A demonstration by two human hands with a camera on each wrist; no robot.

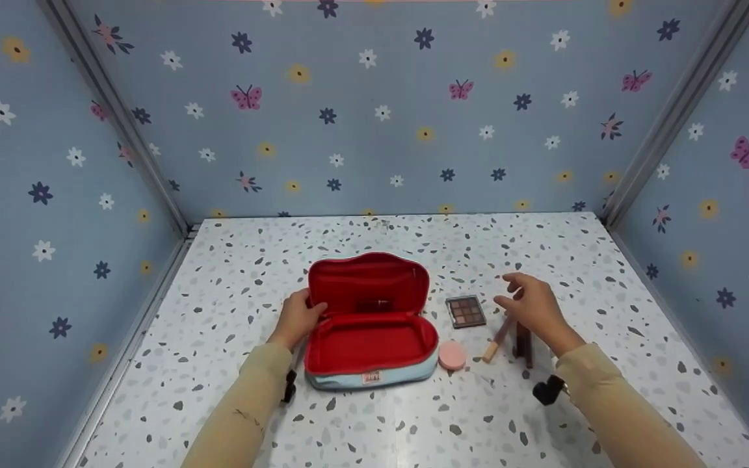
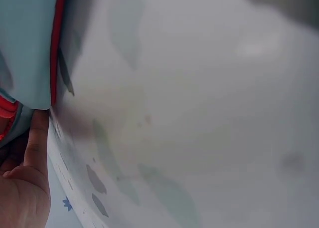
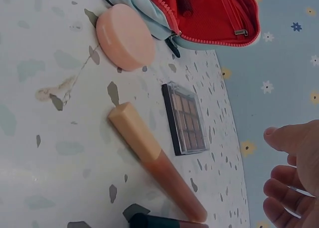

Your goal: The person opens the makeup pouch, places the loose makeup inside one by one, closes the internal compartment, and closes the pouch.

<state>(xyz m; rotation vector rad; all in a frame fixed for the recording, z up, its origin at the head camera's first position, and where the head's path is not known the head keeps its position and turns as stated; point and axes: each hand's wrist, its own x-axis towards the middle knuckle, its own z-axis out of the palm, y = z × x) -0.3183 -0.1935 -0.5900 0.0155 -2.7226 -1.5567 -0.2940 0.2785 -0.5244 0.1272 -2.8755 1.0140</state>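
Note:
A light blue cosmetic bag (image 1: 387,376) with a red lining lies unzipped, its lid raised at the back. My left hand (image 1: 298,318) grips its left side near the fold, thumb on the inside and fingers behind. A dark red tube (image 3: 183,2) lies within the bag. Over the makeup on the right hovers my right hand (image 1: 534,309), fingers loosely bent and holding nothing. Below it are a peach-capped lip gloss tube (image 3: 157,160) and dark tubes (image 1: 523,348), partly hidden by the hand in the head view. An eyeshadow palette (image 1: 465,311) lies left of this hand.
A round pink compact (image 1: 452,355) sits by the bag's right end. Everything rests on a white speckled table (image 1: 251,253). Flower-patterned blue panels (image 1: 374,130) enclose its back and sides.

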